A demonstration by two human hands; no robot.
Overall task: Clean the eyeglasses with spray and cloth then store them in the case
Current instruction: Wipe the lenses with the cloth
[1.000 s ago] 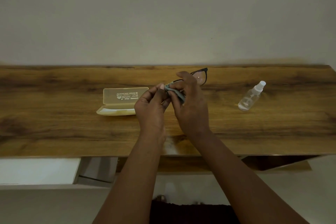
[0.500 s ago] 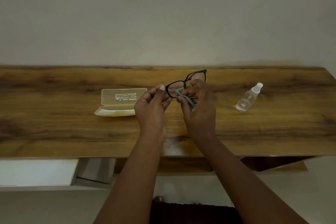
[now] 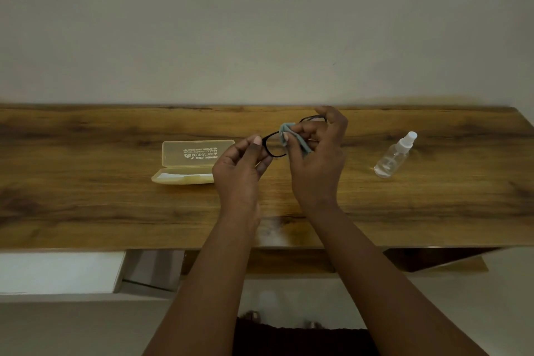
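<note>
Two hands [image 3: 289,165] gripping eyeglasses [image 3: 270,145] between them — cloth [image 3: 291,136] pressed on, right

One pair of eyeglasses [image 3: 271,145], one cloth [image 3: 291,136], one open case [image 3: 190,163], one spray bottle [image 3: 394,154], two hands, left hand [image 3: 238,170], right hand [image 3: 319,165], one surface [image 3: 86,205]

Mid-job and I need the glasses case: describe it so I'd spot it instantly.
Start at the long wooden table against the pale wall. Left of the left hand lies the eyeglasses case, apart from the spray bottle at far right. It is the only flat, translucent yellowish box, lying open with its printed lid tipped back toward the wall.
</note>
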